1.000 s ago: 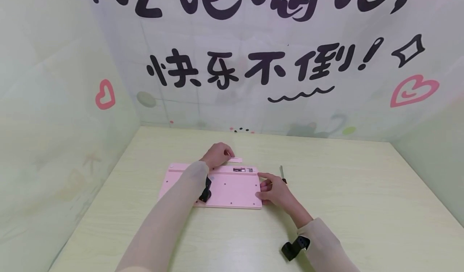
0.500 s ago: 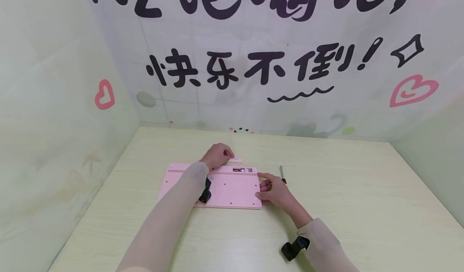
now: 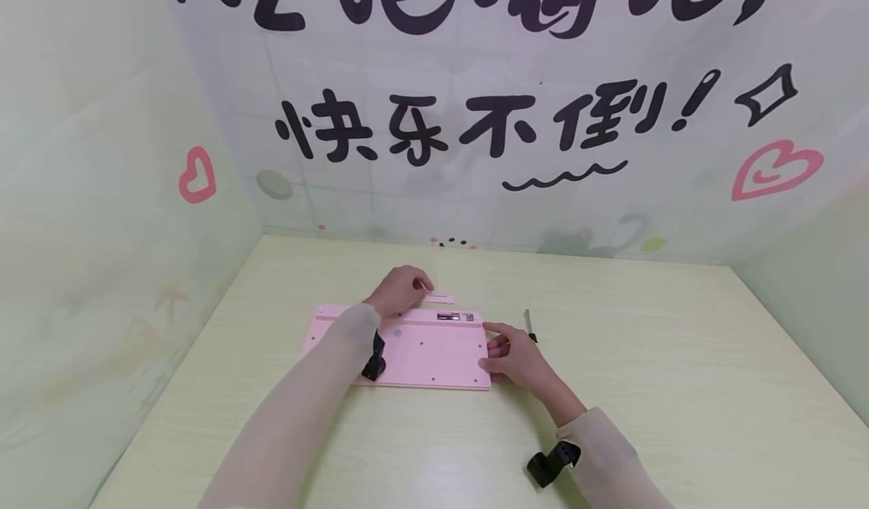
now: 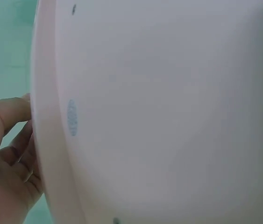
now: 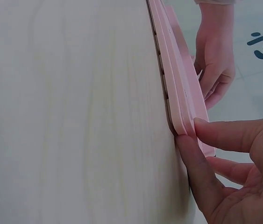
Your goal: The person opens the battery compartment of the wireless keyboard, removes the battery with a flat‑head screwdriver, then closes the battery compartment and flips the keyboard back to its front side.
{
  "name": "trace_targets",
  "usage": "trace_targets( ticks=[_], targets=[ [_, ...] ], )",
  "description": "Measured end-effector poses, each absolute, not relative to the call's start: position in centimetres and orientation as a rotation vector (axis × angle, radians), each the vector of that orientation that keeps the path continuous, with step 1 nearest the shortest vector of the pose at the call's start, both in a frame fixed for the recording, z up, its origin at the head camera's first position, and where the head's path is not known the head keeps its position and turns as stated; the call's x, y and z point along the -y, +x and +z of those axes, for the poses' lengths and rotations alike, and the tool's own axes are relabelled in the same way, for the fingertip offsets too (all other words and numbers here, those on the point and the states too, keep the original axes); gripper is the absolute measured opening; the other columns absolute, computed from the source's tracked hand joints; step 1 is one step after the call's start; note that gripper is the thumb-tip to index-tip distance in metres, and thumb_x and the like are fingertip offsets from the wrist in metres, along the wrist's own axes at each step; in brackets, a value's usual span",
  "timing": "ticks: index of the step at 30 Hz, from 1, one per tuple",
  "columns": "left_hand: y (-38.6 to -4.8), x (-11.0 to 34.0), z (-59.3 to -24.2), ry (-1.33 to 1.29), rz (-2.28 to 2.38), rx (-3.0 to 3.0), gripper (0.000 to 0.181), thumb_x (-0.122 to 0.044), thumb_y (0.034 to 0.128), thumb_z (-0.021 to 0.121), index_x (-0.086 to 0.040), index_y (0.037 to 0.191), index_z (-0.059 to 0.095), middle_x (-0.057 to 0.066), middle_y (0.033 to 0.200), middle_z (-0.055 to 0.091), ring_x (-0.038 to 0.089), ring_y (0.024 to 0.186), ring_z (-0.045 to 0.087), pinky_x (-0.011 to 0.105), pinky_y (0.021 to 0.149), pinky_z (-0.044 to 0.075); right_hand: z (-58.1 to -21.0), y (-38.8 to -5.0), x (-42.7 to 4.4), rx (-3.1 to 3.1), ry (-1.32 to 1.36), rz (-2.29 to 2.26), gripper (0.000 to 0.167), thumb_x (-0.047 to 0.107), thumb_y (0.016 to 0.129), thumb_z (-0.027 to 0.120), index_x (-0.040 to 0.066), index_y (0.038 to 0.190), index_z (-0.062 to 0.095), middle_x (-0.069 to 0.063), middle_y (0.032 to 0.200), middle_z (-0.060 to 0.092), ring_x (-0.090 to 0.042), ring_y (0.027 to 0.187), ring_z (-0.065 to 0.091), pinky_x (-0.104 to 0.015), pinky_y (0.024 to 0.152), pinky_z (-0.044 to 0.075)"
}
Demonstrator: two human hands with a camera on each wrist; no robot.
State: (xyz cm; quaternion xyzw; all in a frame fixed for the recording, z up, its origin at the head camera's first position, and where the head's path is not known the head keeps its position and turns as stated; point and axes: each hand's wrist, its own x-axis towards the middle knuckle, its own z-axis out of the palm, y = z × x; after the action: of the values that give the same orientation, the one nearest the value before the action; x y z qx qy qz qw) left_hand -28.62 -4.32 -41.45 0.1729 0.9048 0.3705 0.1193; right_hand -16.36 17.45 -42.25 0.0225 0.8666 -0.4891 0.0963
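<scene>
- Has the pink keyboard (image 3: 441, 362) on the table (image 3: 645, 358), dark-dotted back up, long axis running left to right; covers part of its left half with the left sleeve (image 3: 299, 411).
- Reaches past the far long edge with the left hand (image 3: 399, 292), fingers bent, tips at the left end of the pink strip (image 3: 444, 299); no telling whether pinching or only touching, fingertips being partly hidden behind the edge in the left wrist view.
- Has the strip just right of those fingertips and just beyond the far edge, long axis roughly parallel to it; clearly nearer the left hand than the right.
- Shows an uncovered slot (image 3: 449, 317) near the far right corner, running the same way as the strip, a little nearer and farther right, between the two hands.
- Pinches the right short side with the right hand (image 3: 519, 358), thumb and forefinger set against it.
- Has a slim tool (image 3: 528, 322) just beside that hand, partly hidden, shaft pointing away.
</scene>
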Motion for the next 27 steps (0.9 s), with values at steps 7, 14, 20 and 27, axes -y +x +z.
trace_targets(
  ticks=[7,14,20,27],
  targets=[
    [-28.1,4.6,-40.9,0.574,1.031,-2.626,0.018,-0.004,0.0883,0.054,-0.011,0.099,0.068,0.0,0.09,0.058,0.017,0.082,0.05,0.03,0.075,0.042,-42.4,-16.4,-17.6,-2.574,0.059,-1.439,0.061,-0.004,0.075,0.071,0.002,0.131,0.048,-0.009,0.09,0.054,-0.02,0.078,0.05,-0.027,0.059,0.049],
    [-27.0,4.8,-40.4,0.61,0.997,-2.608,0.018,-0.003,0.0869,0.055,-0.012,0.096,0.068,0.0,0.088,0.057,0.016,0.081,0.05,0.028,0.072,0.043,-42.5,-16.4,-17.7,-2.569,0.053,-1.455,0.061,-0.004,0.074,0.071,0.001,0.131,0.048,-0.009,0.089,0.053,-0.02,0.078,0.05,-0.027,0.06,0.049],
    [-25.7,4.9,-39.9,0.559,0.995,-2.578,0.014,-0.006,0.0883,0.058,-0.011,0.098,0.066,0.002,0.087,0.055,0.018,0.08,0.048,0.028,0.069,0.042,-42.6,-16.5,-17.6,-2.564,0.052,-1.466,0.061,-0.005,0.074,0.071,0.001,0.13,0.048,-0.009,0.089,0.054,-0.02,0.077,0.05,-0.027,0.06,0.049],
    [-24.8,5.2,-39.9,0.572,0.942,-2.617,0.014,-0.007,0.0879,0.059,-0.01,0.1,0.066,0.003,0.091,0.049,0.018,0.084,0.044,0.029,0.072,0.039,-42.7,-16.5,-17.6,-2.567,0.056,-1.464,0.061,-0.005,0.074,0.071,0.001,0.13,0.049,-0.009,0.089,0.054,-0.02,0.077,0.05,-0.028,0.059,0.05]
  ],
)
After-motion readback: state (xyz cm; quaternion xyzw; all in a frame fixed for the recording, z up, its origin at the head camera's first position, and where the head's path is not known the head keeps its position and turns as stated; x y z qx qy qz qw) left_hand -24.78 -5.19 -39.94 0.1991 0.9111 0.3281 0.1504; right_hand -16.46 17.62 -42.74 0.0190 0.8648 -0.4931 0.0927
